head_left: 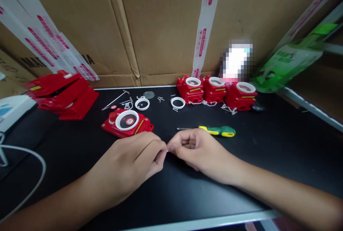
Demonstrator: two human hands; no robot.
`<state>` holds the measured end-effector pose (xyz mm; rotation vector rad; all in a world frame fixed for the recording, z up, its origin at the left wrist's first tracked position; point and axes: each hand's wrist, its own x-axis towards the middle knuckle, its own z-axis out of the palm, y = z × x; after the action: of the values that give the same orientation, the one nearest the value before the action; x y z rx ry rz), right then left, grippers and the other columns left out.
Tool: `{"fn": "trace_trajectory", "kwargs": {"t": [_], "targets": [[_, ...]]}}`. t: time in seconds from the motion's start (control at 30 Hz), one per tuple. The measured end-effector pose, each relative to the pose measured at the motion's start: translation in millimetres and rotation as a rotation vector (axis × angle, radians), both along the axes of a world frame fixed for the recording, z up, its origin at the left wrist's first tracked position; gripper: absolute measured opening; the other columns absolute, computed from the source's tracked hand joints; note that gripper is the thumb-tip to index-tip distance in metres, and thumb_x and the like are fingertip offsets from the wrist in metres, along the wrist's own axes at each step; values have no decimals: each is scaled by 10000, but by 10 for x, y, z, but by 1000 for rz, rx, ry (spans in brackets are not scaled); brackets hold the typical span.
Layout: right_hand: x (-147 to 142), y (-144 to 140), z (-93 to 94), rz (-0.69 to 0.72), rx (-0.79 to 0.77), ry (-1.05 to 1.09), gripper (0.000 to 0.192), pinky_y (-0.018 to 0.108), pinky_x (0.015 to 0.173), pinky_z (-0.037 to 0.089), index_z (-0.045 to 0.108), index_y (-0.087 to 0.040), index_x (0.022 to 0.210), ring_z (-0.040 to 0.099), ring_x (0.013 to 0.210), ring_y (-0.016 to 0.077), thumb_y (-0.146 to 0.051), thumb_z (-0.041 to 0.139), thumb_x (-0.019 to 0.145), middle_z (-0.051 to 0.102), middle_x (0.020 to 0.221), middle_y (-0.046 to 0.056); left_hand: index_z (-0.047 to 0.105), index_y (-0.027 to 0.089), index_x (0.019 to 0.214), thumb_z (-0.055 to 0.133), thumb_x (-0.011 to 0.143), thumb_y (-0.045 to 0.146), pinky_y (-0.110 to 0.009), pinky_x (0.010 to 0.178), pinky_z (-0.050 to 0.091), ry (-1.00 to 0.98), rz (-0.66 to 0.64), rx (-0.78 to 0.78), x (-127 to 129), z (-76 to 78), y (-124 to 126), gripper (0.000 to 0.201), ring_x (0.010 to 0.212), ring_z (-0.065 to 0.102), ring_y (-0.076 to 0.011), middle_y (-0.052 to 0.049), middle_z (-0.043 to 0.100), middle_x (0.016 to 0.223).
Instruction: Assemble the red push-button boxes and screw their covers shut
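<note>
A small pale piece [167, 150] sits in the gap where the two hands meet, over the near middle of the counter [214, 195]. It lies off the right side of the left hand [131, 157] and off the left side of the right hand [199, 150], at the fingertips of each, so neither hand is clearly nearer. Both hands are narrowed to a pinch around it; so little shows that its long axis cannot be told.

Just beyond the left hand lies a red casing [144, 125] with its white ring facing up, its length running left to right. Just beyond the right hand lies a screwdriver [225, 131], also lengthwise left to right, tip to the left and green-and-yellow handle to the right. Whether either hand touches these is unclear.

On the far cardboard [160, 27], large dark letters begin "MAT" and end in "A", the middle covered by tape [61, 48]. The tape's pink print is too small to read. The casing carries a yellow label [138, 127], also illegible, and the green bottle [289, 63] at far right bears white and green lettering too blurred to make out.
</note>
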<state>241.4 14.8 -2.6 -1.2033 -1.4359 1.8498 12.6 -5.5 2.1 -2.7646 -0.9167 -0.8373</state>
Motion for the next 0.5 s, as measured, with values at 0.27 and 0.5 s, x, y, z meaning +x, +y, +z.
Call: {"fn": "trace_trajectory", "kwargs": {"t": [0.27, 0.5], "targets": [[-46, -36, -19, 19, -21, 20, 93, 179, 401, 295, 719, -159, 790, 365, 454, 37, -139, 755, 874, 498, 554, -111, 651, 182, 868, 505, 1068, 48, -347, 595, 570, 127, 16, 63, 34, 15, -34, 282, 723, 764, -237, -61, 742, 809], [-62, -72, -8, 43, 13, 36, 93, 186, 420, 306, 727, -162, 834, 378, 488, 48, -165, 800, 892, 515, 606, -97, 618, 215, 850, 531, 880, 64, -227, 540, 451, -131, 133, -250, 72, -60, -38, 177, 565, 579, -98, 45, 612, 754]]}}
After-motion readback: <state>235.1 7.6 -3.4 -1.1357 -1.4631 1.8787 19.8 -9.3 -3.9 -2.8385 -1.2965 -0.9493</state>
